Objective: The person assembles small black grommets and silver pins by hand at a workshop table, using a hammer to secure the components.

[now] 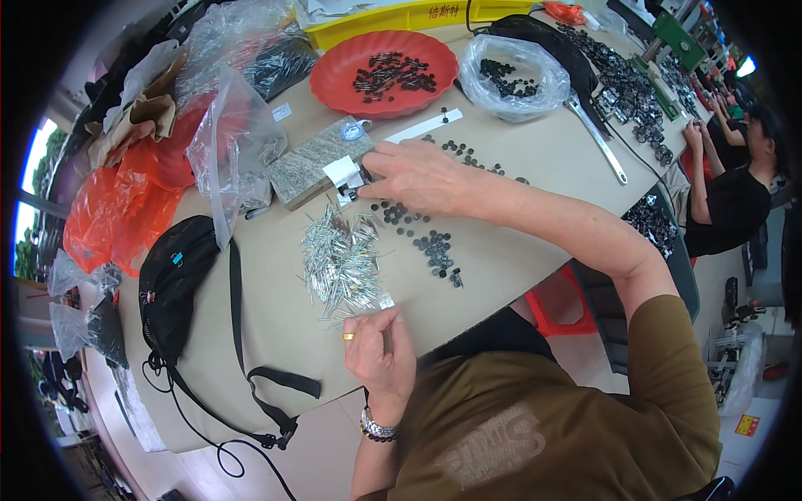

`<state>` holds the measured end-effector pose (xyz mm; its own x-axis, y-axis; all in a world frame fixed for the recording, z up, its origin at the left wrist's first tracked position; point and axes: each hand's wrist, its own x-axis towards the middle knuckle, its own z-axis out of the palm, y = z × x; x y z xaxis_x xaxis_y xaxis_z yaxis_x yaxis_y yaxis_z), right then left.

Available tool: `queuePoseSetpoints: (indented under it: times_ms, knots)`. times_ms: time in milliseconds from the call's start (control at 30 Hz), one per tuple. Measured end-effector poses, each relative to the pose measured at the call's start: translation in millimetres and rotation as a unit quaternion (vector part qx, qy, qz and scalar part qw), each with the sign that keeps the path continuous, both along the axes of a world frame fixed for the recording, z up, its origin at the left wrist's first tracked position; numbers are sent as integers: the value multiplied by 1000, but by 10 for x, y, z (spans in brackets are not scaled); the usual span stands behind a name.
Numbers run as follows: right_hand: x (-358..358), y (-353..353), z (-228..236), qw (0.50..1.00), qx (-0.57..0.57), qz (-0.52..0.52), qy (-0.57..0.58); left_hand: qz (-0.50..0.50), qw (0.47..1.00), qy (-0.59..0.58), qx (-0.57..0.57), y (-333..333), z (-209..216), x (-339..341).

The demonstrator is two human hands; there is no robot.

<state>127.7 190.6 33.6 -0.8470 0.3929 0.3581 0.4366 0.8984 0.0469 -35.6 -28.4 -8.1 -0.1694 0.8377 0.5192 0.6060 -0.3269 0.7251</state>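
My right hand [426,178] reaches across the table to the near corner of a grey stone block [313,163]. Its fingers are bent together beside a folded white paper [341,172] and a small dark part; what they grip is mostly hidden. Close to the table's front edge, my left hand [380,351] is closed, thumb against fingers, with a small pale piece [386,301] just beyond the fingertips. Whether it holds anything is hidden. Between the hands lies a heap of thin silvery metal pins [341,260]. Small round black parts [434,250] are scattered to its right.
Behind are a red plate [384,50] of black parts, a plastic-lined bowl [514,77], a yellow tray [401,18] and a wrench [597,138]. A black waist bag [178,275] and plastic bags [238,159] lie left. Another person [739,179] sits right.
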Motion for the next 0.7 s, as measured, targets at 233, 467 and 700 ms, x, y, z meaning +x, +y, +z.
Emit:
queuePoseSetpoints:
  times_ms: [233,467,700]
  knots:
    - [239,-212,288,992,-38,-66,99,-5,1000,0,4,23,-35,4]
    - [572,-1081,482,943,-114,-196,242,7,1000,-22,-17,11,47,23]
    - [763,-1267,302,901,-221,-237,289,29,995,12,-92,247,394,-150]
